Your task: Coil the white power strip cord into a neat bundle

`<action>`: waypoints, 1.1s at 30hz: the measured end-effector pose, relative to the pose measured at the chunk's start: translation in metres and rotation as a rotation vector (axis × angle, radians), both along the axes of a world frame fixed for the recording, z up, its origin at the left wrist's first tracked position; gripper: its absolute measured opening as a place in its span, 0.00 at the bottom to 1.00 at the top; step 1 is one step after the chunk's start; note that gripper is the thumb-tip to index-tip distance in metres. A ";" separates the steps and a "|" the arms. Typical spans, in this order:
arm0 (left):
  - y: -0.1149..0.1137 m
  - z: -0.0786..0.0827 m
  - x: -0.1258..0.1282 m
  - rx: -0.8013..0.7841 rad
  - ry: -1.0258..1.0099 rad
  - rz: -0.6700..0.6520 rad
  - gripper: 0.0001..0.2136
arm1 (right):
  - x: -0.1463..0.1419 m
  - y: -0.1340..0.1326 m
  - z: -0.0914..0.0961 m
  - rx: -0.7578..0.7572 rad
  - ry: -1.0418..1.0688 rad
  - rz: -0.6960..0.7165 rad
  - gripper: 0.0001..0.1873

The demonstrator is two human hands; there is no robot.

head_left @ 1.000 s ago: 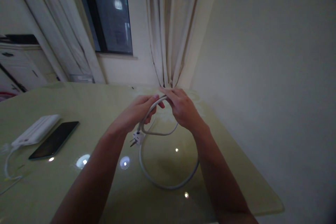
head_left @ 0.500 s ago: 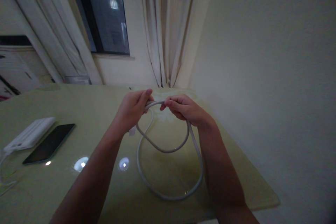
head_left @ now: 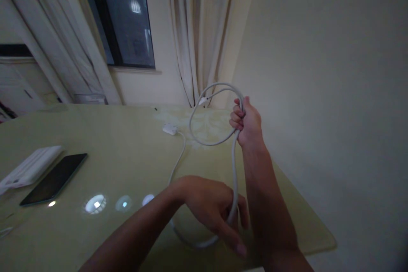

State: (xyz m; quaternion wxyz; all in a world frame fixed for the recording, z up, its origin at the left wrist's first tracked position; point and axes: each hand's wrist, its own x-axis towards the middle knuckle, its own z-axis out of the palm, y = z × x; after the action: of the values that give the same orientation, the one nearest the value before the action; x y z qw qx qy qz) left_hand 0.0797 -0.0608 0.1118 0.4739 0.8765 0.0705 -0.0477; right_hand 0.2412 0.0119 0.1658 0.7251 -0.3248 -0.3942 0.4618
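My right hand (head_left: 247,121) is closed around a white cable (head_left: 235,163) above the table's far right part. From this fist one loop of cable hangs to the left, with a small white end piece (head_left: 202,101) near it. A longer length drops toward me and curves round to a white plug (head_left: 170,128) lying on the table. Lower down, my left hand (head_left: 213,204) reaches across the hanging length, with the cable passing between its thumb and fingers. The thumb stands apart from the fingers, and I see no firm grip.
A dark phone (head_left: 54,179) lies on the glossy greenish table (head_left: 124,136) at the left, beside a white block-like device (head_left: 32,165). A wall (head_left: 318,93) borders the table on the right. Curtains (head_left: 204,29) and a window (head_left: 127,12) are behind.
My right hand has risen, turned upright and now grips a coiled loop. My left hand has let go of the upper cable and moved down and right to the lower length, uncovering the plug.
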 end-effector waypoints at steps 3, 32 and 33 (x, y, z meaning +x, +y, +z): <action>0.006 -0.026 0.014 -0.083 0.198 -0.189 0.08 | 0.013 -0.001 0.001 0.047 -0.029 -0.120 0.25; 0.107 0.006 -0.109 0.090 -0.695 1.323 0.24 | -0.024 -0.039 0.014 0.003 -0.300 0.109 0.23; 0.105 0.009 -0.109 0.117 -0.703 1.280 0.27 | -0.026 -0.039 0.013 0.001 -0.308 0.125 0.23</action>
State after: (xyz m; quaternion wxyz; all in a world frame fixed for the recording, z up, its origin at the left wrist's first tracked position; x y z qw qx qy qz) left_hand -0.0297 0.0441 0.1205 0.3560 0.6511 0.4151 0.5263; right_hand 0.2153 -0.0267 0.1785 0.6262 -0.3661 -0.5204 0.4507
